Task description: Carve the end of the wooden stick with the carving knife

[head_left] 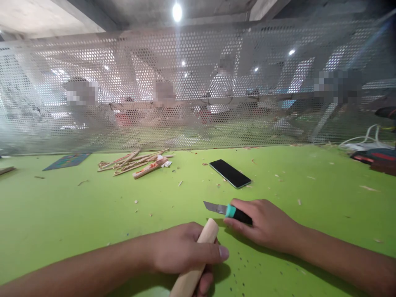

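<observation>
Wooden rod [208, 232] through left grip [186, 251]

The left hand [185, 249] grips a pale wooden stick [198, 258]; the right hand [266, 222] holds a knife [229, 210], blade toward the left. Beyond lies a phone [230, 173], left of what seems to be a power tool [379, 156].

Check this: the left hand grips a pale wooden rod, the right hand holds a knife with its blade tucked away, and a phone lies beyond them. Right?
Not quite: the head view shows the knife with its blade out. The left hand does grip the pale wooden rod, the right hand holds the knife, and the phone lies beyond them.
</observation>
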A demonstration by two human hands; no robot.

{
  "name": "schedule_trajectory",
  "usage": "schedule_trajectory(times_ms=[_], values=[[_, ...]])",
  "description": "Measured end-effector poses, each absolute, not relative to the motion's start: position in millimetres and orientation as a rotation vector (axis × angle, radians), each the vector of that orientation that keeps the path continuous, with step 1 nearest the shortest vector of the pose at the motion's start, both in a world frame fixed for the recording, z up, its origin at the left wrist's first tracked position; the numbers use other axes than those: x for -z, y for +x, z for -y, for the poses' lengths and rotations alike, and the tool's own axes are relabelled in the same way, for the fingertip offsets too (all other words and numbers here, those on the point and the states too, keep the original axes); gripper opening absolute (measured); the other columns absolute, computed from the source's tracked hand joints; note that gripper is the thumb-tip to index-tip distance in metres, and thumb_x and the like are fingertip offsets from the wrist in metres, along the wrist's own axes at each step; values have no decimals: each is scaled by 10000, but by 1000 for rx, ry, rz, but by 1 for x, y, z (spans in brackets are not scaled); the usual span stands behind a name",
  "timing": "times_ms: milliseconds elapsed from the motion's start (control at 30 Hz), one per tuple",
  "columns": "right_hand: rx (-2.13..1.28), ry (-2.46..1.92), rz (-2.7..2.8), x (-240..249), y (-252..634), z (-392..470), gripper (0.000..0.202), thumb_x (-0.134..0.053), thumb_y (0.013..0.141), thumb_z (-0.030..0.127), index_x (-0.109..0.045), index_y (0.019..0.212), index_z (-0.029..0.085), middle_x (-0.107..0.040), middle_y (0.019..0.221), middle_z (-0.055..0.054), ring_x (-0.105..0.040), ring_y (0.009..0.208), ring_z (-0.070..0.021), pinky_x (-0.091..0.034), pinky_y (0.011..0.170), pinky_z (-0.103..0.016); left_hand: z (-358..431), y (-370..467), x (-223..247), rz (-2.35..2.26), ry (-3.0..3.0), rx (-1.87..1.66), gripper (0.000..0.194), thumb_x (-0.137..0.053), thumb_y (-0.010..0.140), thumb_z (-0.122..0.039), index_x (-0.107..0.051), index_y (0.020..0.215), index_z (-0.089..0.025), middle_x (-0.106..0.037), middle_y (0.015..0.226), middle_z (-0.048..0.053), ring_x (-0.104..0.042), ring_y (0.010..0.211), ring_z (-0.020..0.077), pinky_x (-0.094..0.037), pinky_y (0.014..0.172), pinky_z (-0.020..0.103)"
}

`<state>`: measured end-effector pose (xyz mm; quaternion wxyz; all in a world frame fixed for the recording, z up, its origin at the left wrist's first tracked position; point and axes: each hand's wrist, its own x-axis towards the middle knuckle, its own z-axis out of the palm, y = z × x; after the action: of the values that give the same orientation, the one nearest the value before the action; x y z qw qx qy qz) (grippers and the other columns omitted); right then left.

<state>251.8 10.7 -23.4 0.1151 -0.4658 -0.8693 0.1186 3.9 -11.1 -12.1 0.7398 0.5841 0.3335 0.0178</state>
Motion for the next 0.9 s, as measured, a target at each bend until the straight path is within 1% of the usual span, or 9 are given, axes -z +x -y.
schedule_trajectory(times_ms=[233, 400, 667, 900], values=[[-314, -1364, 2559, 24, 252, -10, 569, -382, 1001, 708, -579, 845, 198, -620, 636, -14, -545, 534, -176, -260, 518, -268, 12, 3, 11, -732, 1301, -25, 557, -565, 851, -660, -541, 545, -196, -560, 494, 26, -621, 469, 180, -584, 601, 359], [-306, -1363, 2558, 23, 251, -11, 579, -367, 1001, 714, -573, 841, 197, -619, 642, -20, -543, 542, -177, -243, 520, -267, 10, 3, 12, -731, 1336, -21, 557, -548, 868, -651, -553, 555, -191, -571, 511, 28, -610, 466, 161, -577, 604, 334], [-292, -1351, 2559, 20, 251, -9, 545, -397, 1003, 692, -554, 826, 202, -607, 634, -11, -530, 538, -171, -234, 524, -267, 10, 3, 13, -726, 1351, -19, 578, -555, 844, -697, -541, 554, -196, -553, 495, 17, -599, 459, 158, -569, 587, 324], [-300, -1349, 2569, 22, 252, -9, 523, -416, 1005, 676, -557, 827, 204, -608, 637, -10, -526, 537, -169, -235, 523, -264, 11, 3, 12, -740, 1340, -34, 573, -562, 846, -699, -534, 570, -197, -566, 510, 18, -588, 458, 147, -561, 592, 312]])
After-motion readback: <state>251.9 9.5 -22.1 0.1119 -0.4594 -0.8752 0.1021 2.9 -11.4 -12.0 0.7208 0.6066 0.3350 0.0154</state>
